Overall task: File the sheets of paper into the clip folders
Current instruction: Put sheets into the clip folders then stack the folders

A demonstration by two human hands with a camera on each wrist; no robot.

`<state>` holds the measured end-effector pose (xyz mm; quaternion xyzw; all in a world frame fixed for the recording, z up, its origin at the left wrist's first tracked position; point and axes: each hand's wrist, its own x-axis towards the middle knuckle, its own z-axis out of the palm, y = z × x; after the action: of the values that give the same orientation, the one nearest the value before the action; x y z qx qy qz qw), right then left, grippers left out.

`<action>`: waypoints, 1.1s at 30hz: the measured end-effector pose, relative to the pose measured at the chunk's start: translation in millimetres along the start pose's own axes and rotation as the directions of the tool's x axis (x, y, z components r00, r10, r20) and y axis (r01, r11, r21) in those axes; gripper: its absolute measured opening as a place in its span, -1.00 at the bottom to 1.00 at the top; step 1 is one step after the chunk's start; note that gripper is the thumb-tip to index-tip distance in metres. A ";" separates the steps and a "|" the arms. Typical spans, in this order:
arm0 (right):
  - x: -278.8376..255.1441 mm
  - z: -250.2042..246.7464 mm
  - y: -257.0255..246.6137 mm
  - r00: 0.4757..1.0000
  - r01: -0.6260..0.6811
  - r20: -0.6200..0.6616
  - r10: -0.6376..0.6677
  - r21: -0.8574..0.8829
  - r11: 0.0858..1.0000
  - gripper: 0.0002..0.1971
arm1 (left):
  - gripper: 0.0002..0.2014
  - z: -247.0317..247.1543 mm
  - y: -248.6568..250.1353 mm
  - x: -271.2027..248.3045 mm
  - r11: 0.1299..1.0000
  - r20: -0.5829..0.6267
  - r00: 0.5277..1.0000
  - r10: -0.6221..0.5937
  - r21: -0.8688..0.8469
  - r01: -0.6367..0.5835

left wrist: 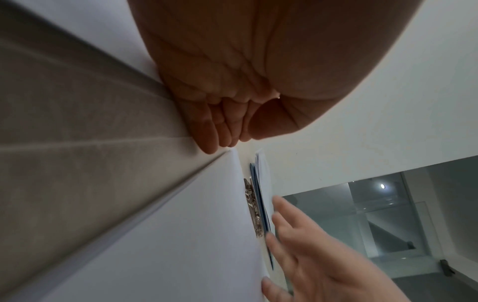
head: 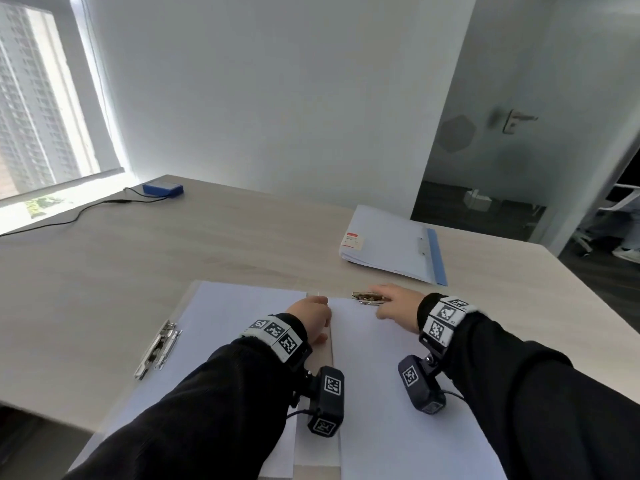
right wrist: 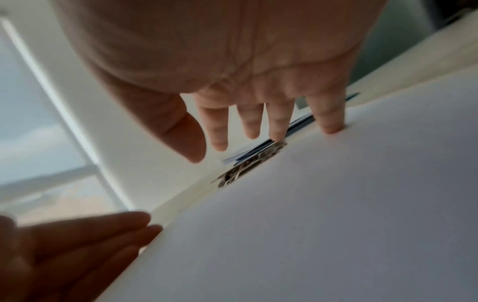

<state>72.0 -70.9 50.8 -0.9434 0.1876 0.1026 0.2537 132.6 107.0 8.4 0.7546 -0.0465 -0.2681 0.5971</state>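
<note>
An open clip folder (head: 317, 441) lies in front of me with a white sheet (head: 239, 320) on its left half and another white sheet (head: 388, 382) on its right half. A metal clip (head: 367, 297) sits at the top edge of the right sheet. My right hand (head: 391, 304) hovers open over that clip (right wrist: 250, 163), fingers spread, the little finger tip (right wrist: 331, 127) touching the sheet (right wrist: 323, 214). My left hand (head: 313, 315) lies at the spine, its straight fingers (left wrist: 220, 137) against the right sheet's left edge (left wrist: 181, 235). A second metal clip (head: 157, 348) sits at the folder's left edge.
A closed folder (head: 388, 244) with a blue spine and a red-white label lies at the back right of the wooden table (head: 173, 258). A blue box (head: 162, 188) with a black cable sits at the far left by the window. A glass door stands at the right.
</note>
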 end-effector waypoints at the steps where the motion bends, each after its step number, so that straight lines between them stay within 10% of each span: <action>1: -8.5 -2.8 9.5 0.999 -0.021 -0.038 0.023 0.057 0.998 -0.42 | -0.46 0.7 1.0 0.1 1.000 -0.010 1.000 -0.011 0.011 0.011; 10: -75.4 -15.3 96.4 0.906 -0.219 -0.135 0.402 0.664 0.715 -0.73 | -0.53 4.4 4.2 -7.9 0.999 -0.021 1.000 0.021 0.050 -0.020; 23: -125.0 5.6 111.0 0.901 -0.229 0.096 0.422 0.934 0.275 -0.70 | -0.53 13.4 4.6 -6.9 0.994 -0.068 0.997 0.029 0.110 -0.021; 33: -161.2 22.5 110.5 0.943 -0.306 0.220 0.251 0.872 0.383 -0.82 | -0.66 19.6 11.3 -21.7 1.000 -0.136 0.991 0.017 0.025 -0.014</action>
<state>-121.6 -99.1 29.6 -0.6156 0.3617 0.0528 0.6981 107.9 95.0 23.6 0.7780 -0.0147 -0.2107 0.5917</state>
